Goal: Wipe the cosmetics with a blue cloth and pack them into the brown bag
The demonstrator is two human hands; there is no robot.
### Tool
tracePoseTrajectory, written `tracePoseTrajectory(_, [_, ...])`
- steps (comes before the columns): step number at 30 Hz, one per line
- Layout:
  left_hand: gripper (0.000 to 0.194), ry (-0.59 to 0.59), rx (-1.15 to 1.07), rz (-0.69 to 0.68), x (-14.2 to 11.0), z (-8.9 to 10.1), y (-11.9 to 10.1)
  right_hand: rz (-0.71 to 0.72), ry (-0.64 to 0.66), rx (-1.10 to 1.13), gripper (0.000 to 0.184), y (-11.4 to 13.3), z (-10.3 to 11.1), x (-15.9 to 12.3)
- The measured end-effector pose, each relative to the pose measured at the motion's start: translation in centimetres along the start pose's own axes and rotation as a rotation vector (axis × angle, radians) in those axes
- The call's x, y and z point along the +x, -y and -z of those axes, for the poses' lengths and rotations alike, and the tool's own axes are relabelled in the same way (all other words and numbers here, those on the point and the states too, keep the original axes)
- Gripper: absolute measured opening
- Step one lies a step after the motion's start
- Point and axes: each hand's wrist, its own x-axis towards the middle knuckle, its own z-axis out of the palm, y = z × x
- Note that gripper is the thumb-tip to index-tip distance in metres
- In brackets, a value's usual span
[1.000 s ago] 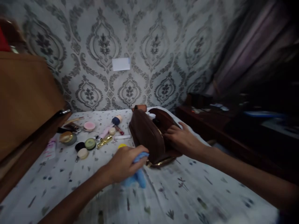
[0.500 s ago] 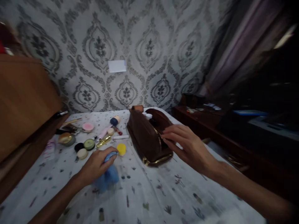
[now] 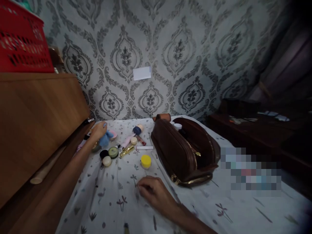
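Note:
My left hand (image 3: 98, 131) reaches far to the left side of the bed and is closed on a fluffy blue cloth (image 3: 105, 139), right over the pink compact (image 3: 112, 134). Nearer to me, my right hand (image 3: 152, 191) rests on the white patterned sheet (image 3: 117, 201) with its fingers curled, and I see nothing in it. A brown zip pouch (image 3: 181, 151) lies open to the right of both hands, with small white-capped items (image 3: 177, 125) inside. A yellow round pot (image 3: 146, 161) sits between my right hand and the pouch.
Several small cosmetics lie scattered: round jars (image 3: 110, 155), a gold tube (image 3: 126, 150), a white stick (image 3: 144, 147), a pink brush (image 3: 131, 136). A wooden headboard (image 3: 36, 130) rises on the left with a red basket (image 3: 21, 39) on top. A dark side table (image 3: 255, 126) stands at right.
My left hand carried the blue cloth from beside the pouch away to the far left cosmetics. My right hand left the pouch and came down onto the sheet near me.

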Motion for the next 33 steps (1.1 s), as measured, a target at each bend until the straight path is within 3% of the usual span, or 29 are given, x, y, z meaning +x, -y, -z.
tracePoseTrajectory(4, [0.035, 0.105, 0.067, 0.018, 2.2, -3.0, -0.5, -0.071, -0.046, 0.155, 0.02, -0.8, -1.2, 0.7])
tracePoseTrajectory(9, [0.035, 0.253, 0.144, -0.011, 2.5, -5.7, -1.1, -0.082, -0.062, 0.227, 0.023, -0.8, -1.0, 0.2])
tracePoseTrajectory(14, [0.042, 0.254, 0.192, -0.049, 1.8, -5.5, -1.6, -0.067, -0.05, 0.206, 0.02, -0.6, -1.0, 0.2])
tracePoseTrajectory(20, [0.043, 0.176, 0.197, -0.094, -1.1, -4.6, -2.7, -0.073, -0.082, 0.205, 0.021, -0.6, -0.9, 0.4])
tracePoseTrajectory(25, [0.037, 0.173, 0.17, -0.127, -2.9, -4.3, -3.0, -0.063, -0.148, 0.158, 0.019, -0.6, -0.5, 1.1])
tracePoseTrajectory(33, [0.031, 0.14, 0.074, -0.127, -3.7, -4.7, -2.7, -0.129, -0.159, 0.133, 0.02, -0.5, -0.2, 2.0])
